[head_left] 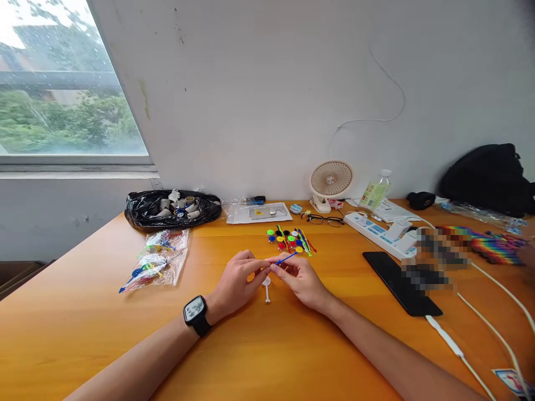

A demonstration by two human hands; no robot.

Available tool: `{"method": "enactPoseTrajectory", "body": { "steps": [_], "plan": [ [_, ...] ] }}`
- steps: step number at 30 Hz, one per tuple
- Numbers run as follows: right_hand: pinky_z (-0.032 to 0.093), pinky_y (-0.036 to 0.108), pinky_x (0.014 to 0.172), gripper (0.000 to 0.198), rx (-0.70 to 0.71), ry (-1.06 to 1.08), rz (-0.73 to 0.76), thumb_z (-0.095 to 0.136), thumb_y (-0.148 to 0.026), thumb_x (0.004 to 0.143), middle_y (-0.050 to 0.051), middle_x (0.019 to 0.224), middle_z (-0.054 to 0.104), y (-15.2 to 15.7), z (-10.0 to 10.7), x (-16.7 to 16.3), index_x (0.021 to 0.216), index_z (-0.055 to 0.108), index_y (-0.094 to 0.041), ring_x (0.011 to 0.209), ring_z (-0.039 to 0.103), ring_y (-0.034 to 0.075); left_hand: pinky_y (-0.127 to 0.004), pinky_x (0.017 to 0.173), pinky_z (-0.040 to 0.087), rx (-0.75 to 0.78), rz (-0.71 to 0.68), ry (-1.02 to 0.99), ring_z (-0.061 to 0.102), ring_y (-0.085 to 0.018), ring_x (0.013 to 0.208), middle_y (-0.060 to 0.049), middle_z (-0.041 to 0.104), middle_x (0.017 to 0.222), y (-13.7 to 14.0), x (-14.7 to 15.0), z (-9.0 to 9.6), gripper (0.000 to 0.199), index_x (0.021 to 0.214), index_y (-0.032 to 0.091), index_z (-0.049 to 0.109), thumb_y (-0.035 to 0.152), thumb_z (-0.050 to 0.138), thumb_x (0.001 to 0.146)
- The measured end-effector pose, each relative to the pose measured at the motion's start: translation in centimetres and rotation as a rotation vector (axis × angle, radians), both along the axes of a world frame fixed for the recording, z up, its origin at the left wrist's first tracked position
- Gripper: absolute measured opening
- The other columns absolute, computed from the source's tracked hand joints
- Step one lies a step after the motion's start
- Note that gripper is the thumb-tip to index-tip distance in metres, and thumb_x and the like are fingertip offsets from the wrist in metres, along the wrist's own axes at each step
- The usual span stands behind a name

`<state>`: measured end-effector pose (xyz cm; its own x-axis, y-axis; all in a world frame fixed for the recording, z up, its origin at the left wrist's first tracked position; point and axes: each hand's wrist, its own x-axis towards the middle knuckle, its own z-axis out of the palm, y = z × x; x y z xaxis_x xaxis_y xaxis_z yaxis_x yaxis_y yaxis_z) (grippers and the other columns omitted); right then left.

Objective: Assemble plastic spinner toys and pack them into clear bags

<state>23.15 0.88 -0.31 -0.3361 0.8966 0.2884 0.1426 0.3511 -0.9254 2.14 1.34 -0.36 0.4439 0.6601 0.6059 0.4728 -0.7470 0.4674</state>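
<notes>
My right hand [304,281] pinches a thin blue plastic stick [288,258] that points up and to the right. My left hand [240,279], with a black watch [195,312] at its wrist, meets it with thumb and index finger pressed together at the stick's lower end. What lies between the left fingertips is hidden. Under the hands, a white plastic piece [267,292] with a round end and a straight stem lies on the table. Beyond them sit several small coloured discs [280,239] and a bunch of coloured sticks [304,242].
Left, a clear bag [161,259] holds coloured parts; behind it lies a black plastic bag [136,211]. A fan [331,178], glasses [326,219] and a bottle [376,192] stand or lie at the back. Right are a power strip [368,231], cables and a phone [393,278].
</notes>
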Motion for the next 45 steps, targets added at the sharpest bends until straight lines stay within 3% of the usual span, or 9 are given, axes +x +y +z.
{"method": "enactPoseTrajectory", "body": {
  "steps": [8,14,17,21,29,39,45],
  "plan": [
    [0.048,0.025,0.06,0.043,-0.053,0.056,-0.09,0.062,-0.062,0.096,0.001,0.076,0.065,0.9,0.0,0.9,0.094,0.07,-0.019,0.065,0.059,0.014,-0.032,0.067,0.043,-0.051,0.015,0.085,0.055,-0.018,0.066,-0.001,0.062,0.068,0.0,-0.3,0.2,0.027,0.123,0.025,0.074,0.035,0.057,0.104],
    [0.031,0.022,0.041,0.054,-0.182,-0.003,-0.117,0.053,-0.073,0.096,-0.006,0.057,0.052,2.0,-0.6,2.1,0.097,0.06,-0.019,0.04,0.041,0.009,-0.028,0.066,0.039,-0.179,0.025,0.127,0.054,-0.015,0.064,0.001,0.059,0.066,0.3,-0.8,0.1,0.02,0.11,0.025,0.077,0.032,0.062,0.1],
    [0.033,0.021,0.042,0.054,-0.155,0.014,-0.154,0.056,-0.072,0.094,-0.006,0.061,0.047,2.3,-1.0,2.2,0.094,0.061,-0.019,0.045,0.041,0.008,-0.027,0.066,0.039,-0.206,0.01,0.149,0.057,-0.015,0.068,0.0,0.065,0.07,0.4,-0.8,0.1,0.019,0.107,0.025,0.078,0.031,0.062,0.099],
    [0.036,0.022,0.043,0.054,-0.143,0.023,-0.141,0.054,-0.072,0.095,-0.002,0.077,0.059,2.4,-1.3,2.1,0.092,0.06,-0.019,0.045,0.048,0.007,-0.026,0.068,0.041,-0.234,-0.018,0.161,0.06,-0.015,0.07,0.0,0.071,0.077,0.4,-0.8,0.1,0.02,0.107,0.026,0.078,0.031,0.06,0.101],
    [0.036,0.021,0.046,0.048,-0.124,0.037,-0.105,0.053,-0.065,0.097,-0.005,0.072,0.053,2.5,-1.6,2.2,0.105,0.061,-0.018,0.047,0.045,0.007,-0.025,0.07,0.042,-0.257,-0.045,0.155,0.061,-0.014,0.071,0.0,0.073,0.08,0.5,-0.8,0.1,0.022,0.108,0.025,0.078,0.032,0.058,0.102],
    [0.042,0.026,0.047,0.042,-0.042,-0.041,-0.257,0.061,-0.056,0.091,0.005,0.079,0.068,2.4,-1.6,2.3,0.099,0.071,-0.016,0.049,0.054,0.012,-0.025,0.068,0.043,-0.26,-0.13,0.122,0.059,-0.014,0.07,-0.001,0.07,0.081,0.1,-0.7,0.6,0.02,0.104,0.021,0.076,0.037,0.066,0.097],
    [0.047,0.03,0.054,0.038,0.112,-0.146,-0.43,0.059,-0.048,0.095,0.009,0.082,0.075,2.7,-0.9,3.1,0.106,0.076,-0.016,0.057,0.061,0.018,-0.026,0.071,0.045,-0.257,-0.163,0.131,0.062,-0.015,0.074,-0.003,0.072,0.085,0.0,-0.7,0.7,0.018,0.105,0.022,0.076,0.034,0.064,0.098]
  ]
}}
